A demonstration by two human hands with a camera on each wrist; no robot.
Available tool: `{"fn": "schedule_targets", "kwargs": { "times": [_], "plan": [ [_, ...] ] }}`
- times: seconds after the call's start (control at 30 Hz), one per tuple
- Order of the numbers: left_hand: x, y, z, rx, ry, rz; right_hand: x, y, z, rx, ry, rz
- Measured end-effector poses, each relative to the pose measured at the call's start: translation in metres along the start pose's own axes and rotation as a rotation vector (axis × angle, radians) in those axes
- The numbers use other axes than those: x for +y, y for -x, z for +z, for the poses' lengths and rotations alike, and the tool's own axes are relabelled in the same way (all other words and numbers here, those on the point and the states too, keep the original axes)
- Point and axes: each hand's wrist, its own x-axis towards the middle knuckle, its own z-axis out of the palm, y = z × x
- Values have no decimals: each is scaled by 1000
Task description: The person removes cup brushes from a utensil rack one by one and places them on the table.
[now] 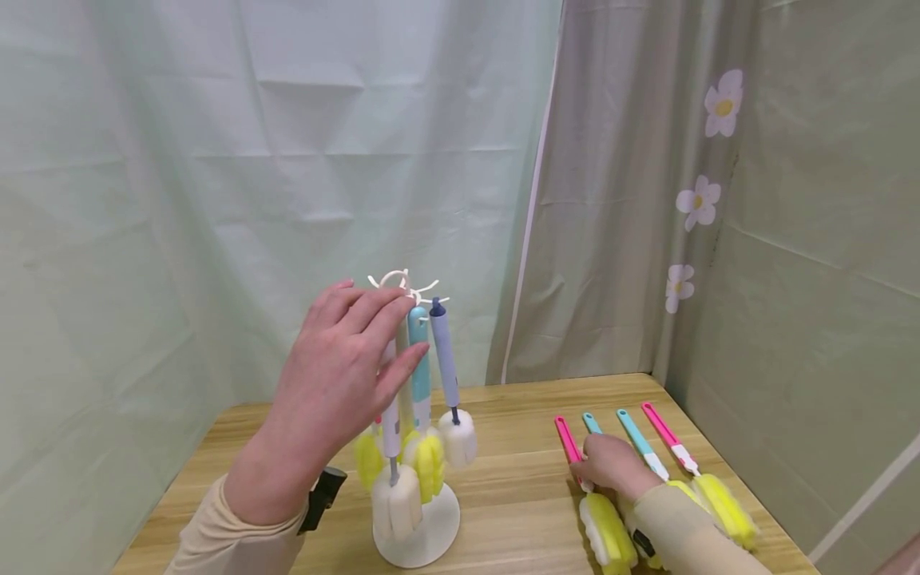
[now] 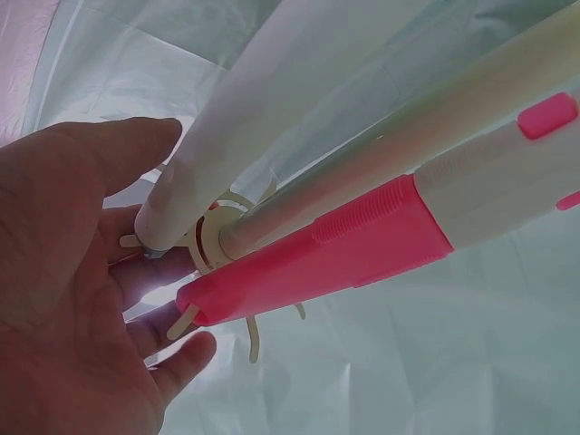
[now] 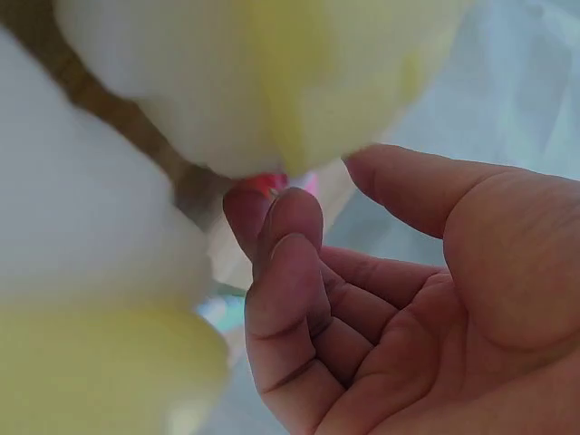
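A white stand with hooks (image 1: 424, 523) holds several hanging sponge bottle brushes. My left hand (image 1: 338, 351) is at its top, fingers reaching behind the hooks and thumb held apart. In the left wrist view, a pink-handled brush (image 2: 335, 254) and a pale handle (image 2: 236, 118) hang beside that hand (image 2: 82, 245). On the table at right, my right hand (image 1: 614, 463) reaches over a pink-handled bottle brush (image 1: 607, 531) and pinches its handle near the sponge. The right wrist view shows curled fingers (image 3: 285, 299) beside a bit of pink; a blurred sponge (image 3: 272, 82) hides most of the grip.
Right of my right hand lie a blue-handled brush (image 1: 640, 439) and another pink-handled one (image 1: 664, 431); a second blue handle (image 1: 591, 423) shows behind it. The wooden table (image 1: 517, 447) meets pale curtains (image 1: 359, 160) at its back and right side.
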Motion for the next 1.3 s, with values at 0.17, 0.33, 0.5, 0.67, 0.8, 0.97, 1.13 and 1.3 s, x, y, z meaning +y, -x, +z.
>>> {"fn": "schedule_targets", "kwargs": {
  "times": [0.17, 0.33, 0.5, 0.67, 0.8, 0.97, 1.13, 1.3],
  "plan": [
    [1, 1, -1, -8, 0, -9, -5, -2, -9, 50, 42, -18],
    [0, 1, 0, -10, 2, -11, -12, -3, -17, 128, 35, -68],
    [0, 2, 1, -5, 5, -12, -26, -2, -23, 211, -8, -133],
    [0, 2, 0, -14, 2, -18, -44, 5, -29, 275, 1, -183],
    [0, 2, 0, -15, -1, -19, -58, 9, -33, 334, -2, -243],
    [1, 2, 1, -10, 1, -15, -72, 14, -37, 389, -34, -284],
    [1, 2, 2, -7, 1, -12, -89, 20, -46, 414, -86, -326],
    [0, 2, 2, 1, 0, -10, -106, 24, -55, 432, -122, -371]
  ]
}}
